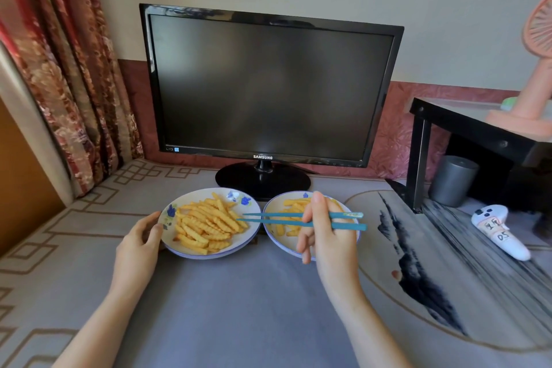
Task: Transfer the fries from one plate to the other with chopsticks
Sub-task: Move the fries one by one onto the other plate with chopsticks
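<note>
Two white plates with blue flower patterns sit side by side in front of me. The left plate holds a big pile of crinkle-cut fries. The right plate holds a few fries, partly hidden by my right hand. That hand grips a pair of blue chopsticks, which point left with their tips slightly apart over the right side of the fry pile; no fry is between them. My left hand rests against the left plate's left rim, thumb on the edge.
A black monitor stands just behind the plates, its round base near their far rims. A black shelf with a pink fan is at right, a grey cylinder beneath it, and a white controller on the table. Curtains hang at left.
</note>
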{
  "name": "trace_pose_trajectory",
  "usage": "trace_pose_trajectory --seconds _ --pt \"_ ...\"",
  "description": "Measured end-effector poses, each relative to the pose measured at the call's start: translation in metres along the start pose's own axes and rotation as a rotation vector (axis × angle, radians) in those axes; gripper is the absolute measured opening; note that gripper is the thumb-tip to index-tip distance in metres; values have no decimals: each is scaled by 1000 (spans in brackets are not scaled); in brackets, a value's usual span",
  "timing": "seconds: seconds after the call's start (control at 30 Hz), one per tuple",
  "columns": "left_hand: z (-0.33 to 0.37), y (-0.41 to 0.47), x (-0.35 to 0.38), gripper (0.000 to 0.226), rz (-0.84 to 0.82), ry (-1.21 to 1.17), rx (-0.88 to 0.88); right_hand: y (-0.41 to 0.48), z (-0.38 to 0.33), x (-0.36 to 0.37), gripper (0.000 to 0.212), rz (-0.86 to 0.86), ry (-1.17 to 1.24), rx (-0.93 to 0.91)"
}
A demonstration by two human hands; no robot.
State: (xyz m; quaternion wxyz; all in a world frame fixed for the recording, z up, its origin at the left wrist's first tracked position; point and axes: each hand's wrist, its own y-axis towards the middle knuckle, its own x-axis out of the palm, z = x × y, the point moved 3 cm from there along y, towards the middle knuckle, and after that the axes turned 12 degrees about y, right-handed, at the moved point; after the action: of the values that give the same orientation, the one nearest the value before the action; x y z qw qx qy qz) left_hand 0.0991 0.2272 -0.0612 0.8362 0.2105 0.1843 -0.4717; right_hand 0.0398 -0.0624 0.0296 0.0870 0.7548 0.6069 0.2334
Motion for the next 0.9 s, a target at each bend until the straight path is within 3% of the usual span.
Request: trace_pose_trajectory --seconds 0.2,0.6,0.9 --pt "3 -2 -1 30 1 0 14 6 -16 -43 41 99 -75 -33" --pt "7 -5 -2 31 3 7 4 2 1 -41 44 63 -163 27" --pt "8 -7 -3 31 6 -1 -5 -1 -10 -46 43 203 -60 -19"
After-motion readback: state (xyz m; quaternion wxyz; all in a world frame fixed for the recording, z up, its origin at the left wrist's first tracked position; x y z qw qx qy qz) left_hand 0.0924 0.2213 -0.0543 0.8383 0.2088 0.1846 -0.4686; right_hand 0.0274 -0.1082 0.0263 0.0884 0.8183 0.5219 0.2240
